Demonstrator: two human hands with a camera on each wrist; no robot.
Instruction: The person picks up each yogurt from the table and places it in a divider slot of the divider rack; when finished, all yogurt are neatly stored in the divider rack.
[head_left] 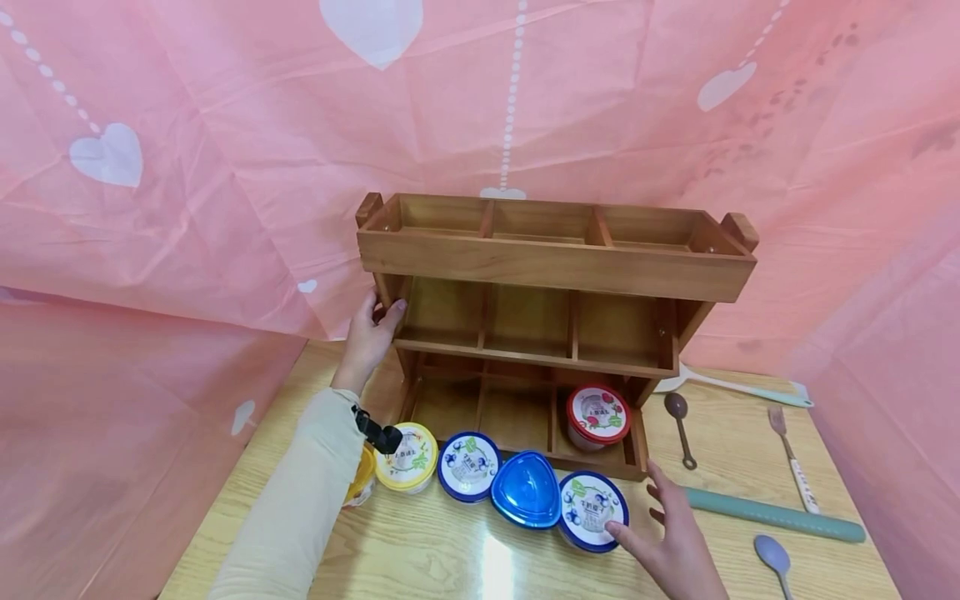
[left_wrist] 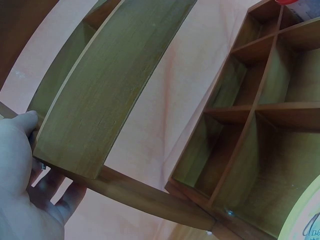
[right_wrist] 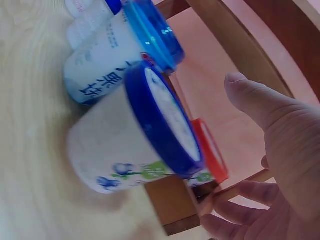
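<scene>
1. The left hand (head_left: 369, 332) is gripping the left side post of the three-tier wooden compartment rack (head_left: 555, 265), at nine o'clock of the rack; the left wrist view shows the thumb on the post's front and the fingers curled behind it.
2. The right hand (head_left: 675, 542) is lying released, fingers spread, its thumb touching the blue-lidded white yogurt cup (head_left: 592, 510) standing on the pale wooden tabletop (head_left: 420, 558) at six o'clock of the rack.
3. Only the right wrist view shows this cup's printed side wall.
4. A red-lidded cup (head_left: 597, 415) is sitting in the lowest tier's right compartment.
5. A blue rounded-triangle lid (head_left: 526, 489) is sitting just at nine o'clock of the blue-lidded cup.
</scene>
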